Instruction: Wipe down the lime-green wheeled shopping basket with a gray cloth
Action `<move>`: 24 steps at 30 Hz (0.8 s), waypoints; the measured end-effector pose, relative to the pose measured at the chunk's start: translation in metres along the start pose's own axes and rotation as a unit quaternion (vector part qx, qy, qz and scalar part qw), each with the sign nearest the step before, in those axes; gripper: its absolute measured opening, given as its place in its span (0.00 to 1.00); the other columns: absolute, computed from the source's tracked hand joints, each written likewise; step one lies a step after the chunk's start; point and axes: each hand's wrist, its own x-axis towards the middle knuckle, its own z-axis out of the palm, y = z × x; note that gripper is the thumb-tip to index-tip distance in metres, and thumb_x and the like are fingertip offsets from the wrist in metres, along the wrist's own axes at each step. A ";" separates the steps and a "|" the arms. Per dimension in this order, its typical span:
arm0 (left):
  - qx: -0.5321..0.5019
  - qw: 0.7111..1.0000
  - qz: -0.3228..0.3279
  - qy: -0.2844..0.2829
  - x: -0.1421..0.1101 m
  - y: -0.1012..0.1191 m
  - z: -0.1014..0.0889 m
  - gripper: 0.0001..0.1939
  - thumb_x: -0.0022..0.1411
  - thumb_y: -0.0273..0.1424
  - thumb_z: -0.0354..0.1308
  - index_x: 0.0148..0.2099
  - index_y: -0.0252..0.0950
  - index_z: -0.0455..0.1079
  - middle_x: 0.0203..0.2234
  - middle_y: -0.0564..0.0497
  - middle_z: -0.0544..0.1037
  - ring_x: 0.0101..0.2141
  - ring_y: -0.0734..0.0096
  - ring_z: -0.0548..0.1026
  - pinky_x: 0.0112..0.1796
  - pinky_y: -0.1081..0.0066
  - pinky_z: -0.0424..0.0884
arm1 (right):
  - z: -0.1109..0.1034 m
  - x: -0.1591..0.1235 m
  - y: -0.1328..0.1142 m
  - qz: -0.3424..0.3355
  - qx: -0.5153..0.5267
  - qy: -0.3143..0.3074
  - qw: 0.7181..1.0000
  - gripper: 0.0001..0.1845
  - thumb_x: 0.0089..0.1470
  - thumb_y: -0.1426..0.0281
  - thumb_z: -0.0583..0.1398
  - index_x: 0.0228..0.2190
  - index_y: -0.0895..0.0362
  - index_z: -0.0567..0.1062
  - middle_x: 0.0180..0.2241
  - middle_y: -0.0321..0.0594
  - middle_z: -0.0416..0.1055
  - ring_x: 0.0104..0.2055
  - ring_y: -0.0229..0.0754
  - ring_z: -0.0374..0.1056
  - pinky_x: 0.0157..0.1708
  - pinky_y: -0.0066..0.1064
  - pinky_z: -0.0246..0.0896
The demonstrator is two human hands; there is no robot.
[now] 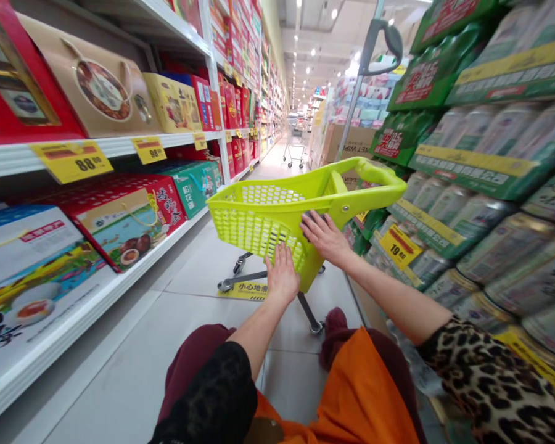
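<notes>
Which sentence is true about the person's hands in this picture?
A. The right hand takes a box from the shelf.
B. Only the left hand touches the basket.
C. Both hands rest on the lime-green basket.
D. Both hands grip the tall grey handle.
C: the left hand lies flat on the mesh side of the lime-green basket, and the right hand rests on its upper edge.

A yellow price tag [73,161] reading 88.00 left of the lime shopping basket [254,231], a second price tag [148,150] reading 98.00 farther along the same side, a yellow price tag [400,246] reading 19.80 right of the basket, a yellow floor sign [243,290] reading 小心地滑 below the basket, a cardboard carton [349,142] printed WIPE beyond the basket
</notes>
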 end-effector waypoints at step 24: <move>-0.009 1.000 -0.027 -0.003 -0.003 -0.048 0.001 0.35 0.58 0.33 0.46 0.65 0.25 0.43 0.64 0.40 0.42 0.64 0.59 0.41 0.59 0.48 0.42 | 0.039 0.045 -0.028 0.004 0.046 -0.007 0.999 0.23 0.57 0.78 0.49 0.55 0.61 0.63 0.59 0.50 0.56 0.64 0.51 0.42 0.58 0.50 0.46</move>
